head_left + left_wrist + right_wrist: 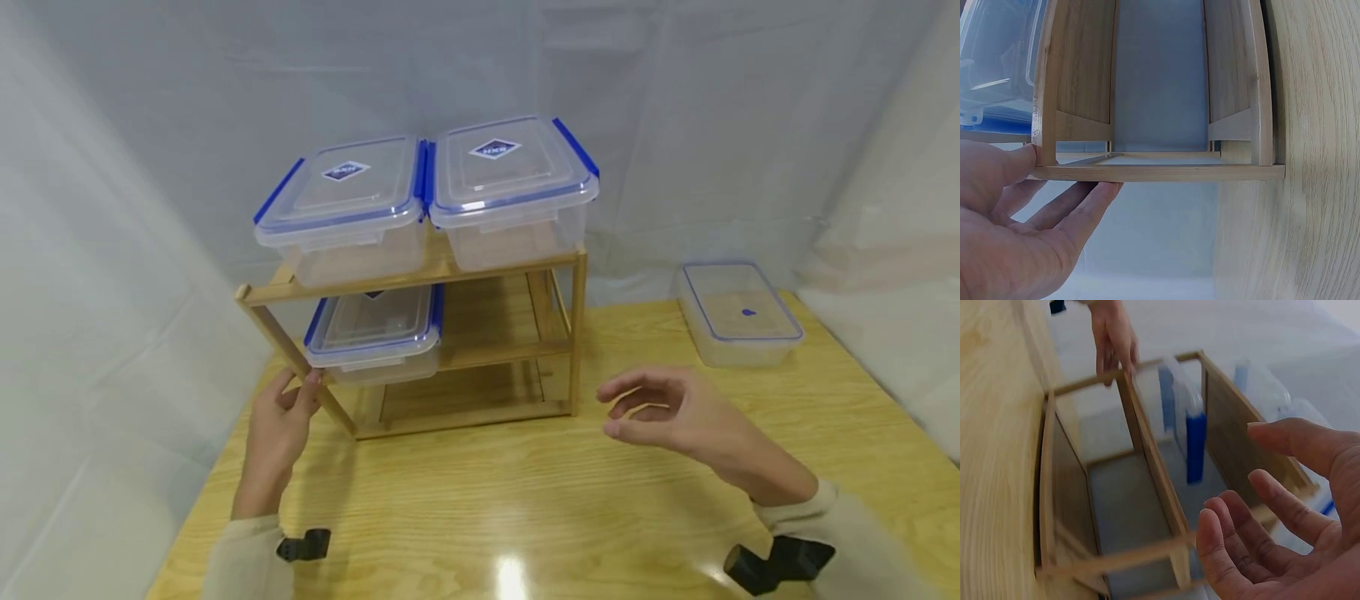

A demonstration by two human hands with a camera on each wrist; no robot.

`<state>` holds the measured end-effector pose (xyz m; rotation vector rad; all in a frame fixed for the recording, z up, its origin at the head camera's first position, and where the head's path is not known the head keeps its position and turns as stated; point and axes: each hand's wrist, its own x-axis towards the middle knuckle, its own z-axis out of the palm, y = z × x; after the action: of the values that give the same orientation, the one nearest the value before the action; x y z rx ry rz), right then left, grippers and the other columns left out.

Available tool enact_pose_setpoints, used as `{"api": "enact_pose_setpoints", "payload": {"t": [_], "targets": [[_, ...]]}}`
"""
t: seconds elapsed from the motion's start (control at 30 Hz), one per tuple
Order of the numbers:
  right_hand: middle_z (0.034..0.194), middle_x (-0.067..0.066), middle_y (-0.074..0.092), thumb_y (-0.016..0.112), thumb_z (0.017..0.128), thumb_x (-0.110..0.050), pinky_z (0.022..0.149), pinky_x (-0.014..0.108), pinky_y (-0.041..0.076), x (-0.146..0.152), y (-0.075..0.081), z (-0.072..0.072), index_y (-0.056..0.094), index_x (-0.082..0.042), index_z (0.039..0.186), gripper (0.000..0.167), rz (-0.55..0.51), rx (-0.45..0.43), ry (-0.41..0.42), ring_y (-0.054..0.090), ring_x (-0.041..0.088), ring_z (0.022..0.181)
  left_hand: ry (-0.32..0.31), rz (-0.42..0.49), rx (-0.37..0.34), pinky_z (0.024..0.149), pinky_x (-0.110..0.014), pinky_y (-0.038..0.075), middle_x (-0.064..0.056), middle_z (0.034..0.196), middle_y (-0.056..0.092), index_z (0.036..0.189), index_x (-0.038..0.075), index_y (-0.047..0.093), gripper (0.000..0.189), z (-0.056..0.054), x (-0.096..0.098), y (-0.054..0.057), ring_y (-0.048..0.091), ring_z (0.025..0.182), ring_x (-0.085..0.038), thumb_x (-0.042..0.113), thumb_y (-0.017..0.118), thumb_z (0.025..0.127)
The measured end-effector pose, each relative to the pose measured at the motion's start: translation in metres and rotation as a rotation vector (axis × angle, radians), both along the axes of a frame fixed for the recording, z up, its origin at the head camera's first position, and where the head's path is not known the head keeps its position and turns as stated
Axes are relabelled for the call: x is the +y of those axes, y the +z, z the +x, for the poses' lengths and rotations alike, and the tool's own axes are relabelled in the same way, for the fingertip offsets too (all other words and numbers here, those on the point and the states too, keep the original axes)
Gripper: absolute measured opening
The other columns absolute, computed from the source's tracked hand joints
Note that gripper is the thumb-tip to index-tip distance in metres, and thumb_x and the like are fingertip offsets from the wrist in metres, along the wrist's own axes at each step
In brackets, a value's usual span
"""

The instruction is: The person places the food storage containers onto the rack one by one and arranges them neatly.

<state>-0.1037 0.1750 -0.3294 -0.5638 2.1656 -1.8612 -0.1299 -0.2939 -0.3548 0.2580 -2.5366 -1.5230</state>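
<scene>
A wooden three-tier rack (480, 358) stands on the table. My left hand (277, 425) is at its left front post, thumb on one side and fingertips on the other, pinching the post (1160, 173) near the middle shelf. On that shelf, at the left, sits a lidded clear plastic food container (375, 333) with blue clips. Two larger lidded containers, a left one (345, 208) and a right one (517, 183), rest side by side on the top shelf. To the right of the rack my right hand (675, 412) hovers over the table, fingers loosely bent, holding nothing.
Another clear container (742, 317) with a blue rim stands on the table at the back right. The wooden table (465, 508) extends in front of the rack. Pale sheeting (675, 125) hangs behind and along both sides.
</scene>
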Motion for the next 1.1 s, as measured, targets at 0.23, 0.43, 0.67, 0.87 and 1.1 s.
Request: {"api": "enact_pose_setpoints", "payload": {"t": [0.23,0.43,0.67,0.87,1.1], "targets": [[0.119,0.003,0.066,0.076,0.094,-0.010,0.081,0.029,0.062,0.052,0.000,-0.006,0.066,-0.005,0.125,0.033,0.146,0.098,-0.152,0.070,0.019,0.098,0.006,0.001,0.010,0.109,-0.059,0.043,-0.025,0.144,0.052,0.152,0.011,0.046,0.056,-0.001,0.000,0.000,0.053,0.130,-0.045,0.045,0.047,0.107],[0.125,-0.007,0.063,0.073,0.096,-0.016,0.080,0.022,0.060,0.092,-0.007,-0.018,0.065,-0.009,0.130,0.035,0.284,0.187,-0.268,0.066,0.007,0.102,-0.005,-0.005,-0.005,0.110,-0.064,0.039,-0.027,0.146,0.050,0.151,0.011,0.046,0.058,-0.001,-0.001,0.000,0.051,0.129,-0.048,0.048,0.045,0.107],[0.127,-0.015,0.059,0.072,0.097,-0.015,0.078,0.014,0.056,0.134,-0.027,-0.037,0.062,-0.010,0.134,0.038,0.354,0.239,-0.362,0.061,-0.003,0.103,-0.008,-0.013,-0.015,0.110,-0.067,0.036,-0.026,0.147,0.049,0.151,0.010,0.046,0.058,0.000,-0.001,0.000,0.052,0.129,-0.049,0.048,0.044,0.107],[0.121,-0.017,0.053,0.073,0.097,-0.030,0.070,0.006,0.050,0.163,-0.042,-0.058,0.057,-0.001,0.138,0.053,0.511,0.277,-0.488,0.050,-0.014,0.097,-0.010,-0.017,-0.007,0.109,-0.067,0.037,-0.026,0.147,0.049,0.146,0.008,0.049,0.055,0.000,-0.002,-0.001,0.052,0.128,-0.049,0.047,0.044,0.107],[0.136,0.021,0.052,0.070,0.098,-0.034,0.066,0.009,0.048,0.191,-0.058,-0.081,0.049,0.005,0.144,0.064,0.542,0.210,-0.568,0.048,-0.004,0.096,-0.020,-0.014,0.013,0.108,-0.063,0.042,-0.027,0.145,0.051,0.137,0.003,0.052,0.049,0.000,-0.001,-0.001,0.052,0.128,-0.049,0.041,0.044,0.109]]}}
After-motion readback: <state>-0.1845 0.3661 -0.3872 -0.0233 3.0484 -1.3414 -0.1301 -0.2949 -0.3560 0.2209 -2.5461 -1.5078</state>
